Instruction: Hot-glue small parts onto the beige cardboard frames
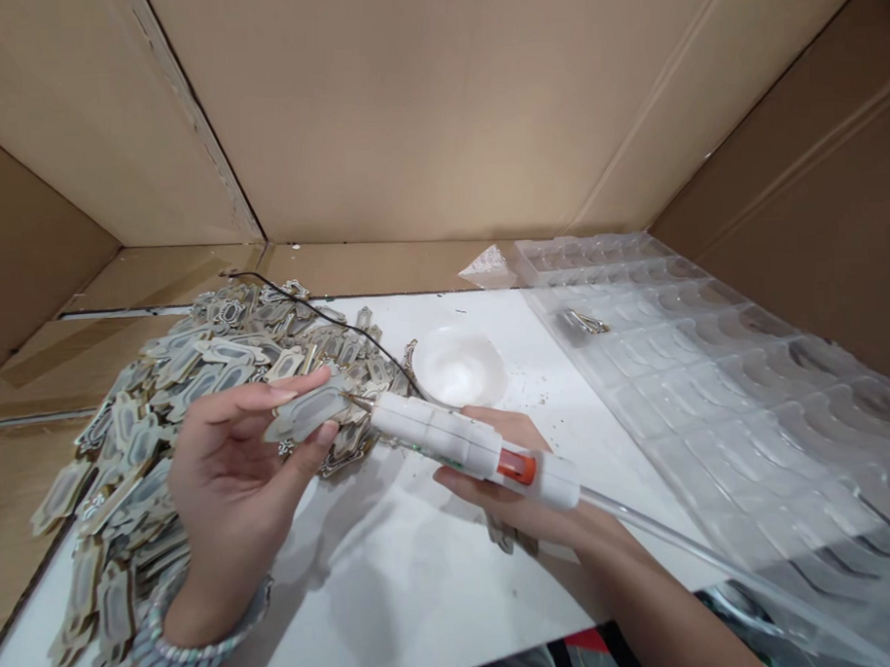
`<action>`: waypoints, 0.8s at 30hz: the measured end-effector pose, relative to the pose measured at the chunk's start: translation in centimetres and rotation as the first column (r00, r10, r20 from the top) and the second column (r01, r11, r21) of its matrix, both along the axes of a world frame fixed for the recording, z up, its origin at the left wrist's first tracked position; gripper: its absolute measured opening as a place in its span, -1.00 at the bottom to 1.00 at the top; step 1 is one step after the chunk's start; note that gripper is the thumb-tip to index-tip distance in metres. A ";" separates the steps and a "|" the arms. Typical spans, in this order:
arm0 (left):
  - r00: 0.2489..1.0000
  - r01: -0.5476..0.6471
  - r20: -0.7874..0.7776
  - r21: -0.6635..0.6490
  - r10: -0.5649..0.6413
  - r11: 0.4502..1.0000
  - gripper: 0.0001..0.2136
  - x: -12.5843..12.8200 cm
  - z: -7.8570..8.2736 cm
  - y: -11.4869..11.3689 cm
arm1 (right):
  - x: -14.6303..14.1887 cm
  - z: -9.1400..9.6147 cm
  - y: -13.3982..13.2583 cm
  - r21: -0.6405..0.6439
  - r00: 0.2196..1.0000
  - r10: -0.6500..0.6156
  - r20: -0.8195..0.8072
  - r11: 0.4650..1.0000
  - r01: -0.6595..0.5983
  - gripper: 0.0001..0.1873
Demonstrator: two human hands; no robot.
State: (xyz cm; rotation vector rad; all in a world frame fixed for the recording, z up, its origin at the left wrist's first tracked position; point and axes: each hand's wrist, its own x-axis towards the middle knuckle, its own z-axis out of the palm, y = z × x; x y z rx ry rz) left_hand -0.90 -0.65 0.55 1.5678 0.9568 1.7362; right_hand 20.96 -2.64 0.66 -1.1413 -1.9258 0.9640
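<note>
My left hand (237, 457) pinches a flat, long, pale plaque (309, 412) by its edges between thumb and fingers, its plain face turned up. From the right, my right hand (508, 467) grips a white hot glue gun (441, 433) with a red trigger. A clear glue stick (656, 530) runs out of its rear end. The gun's metal nozzle meets the right end of the plaque, seemingly touching it. Beneath and left of my left hand lies a heap of similar ornate-edged plaques (198, 371). A few pieces (506, 533) show below my right hand.
A shallow white bowl (461, 367) stands behind the gun. The gun's black cord (342, 321) crosses the heap. To the right lies a clear compartment tray (658, 394), with small metal pieces (587, 321) in one compartment. Cardboard walls (444, 110) enclose the white work surface (396, 588).
</note>
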 end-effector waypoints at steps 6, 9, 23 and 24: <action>1.000 0.001 0.013 -0.006 -0.001 1.000 -0.65 0.1 0.0 -0.2 | 0.1 -0.1 -0.1 -0.029 1.000 -0.025 -0.004 0.999 0.025 -0.69; 1.000 -0.009 0.006 -0.061 0.009 0.998 -0.67 0.2 0.3 -0.5 | 0.1 0.0 -0.1 -0.016 1.000 -0.015 -0.014 1.000 0.015 -0.69; 0.999 -0.029 -0.029 -0.005 0.029 1.000 -0.66 0.1 0.1 -0.2 | 0.1 0.0 -0.2 -0.023 0.999 -0.034 -0.006 0.999 0.034 -0.67; 0.999 -0.031 -0.030 -0.033 0.030 0.999 -0.67 0.1 0.2 -0.3 | 0.1 0.0 -0.2 -0.024 0.999 -0.035 -0.009 0.999 0.034 -0.67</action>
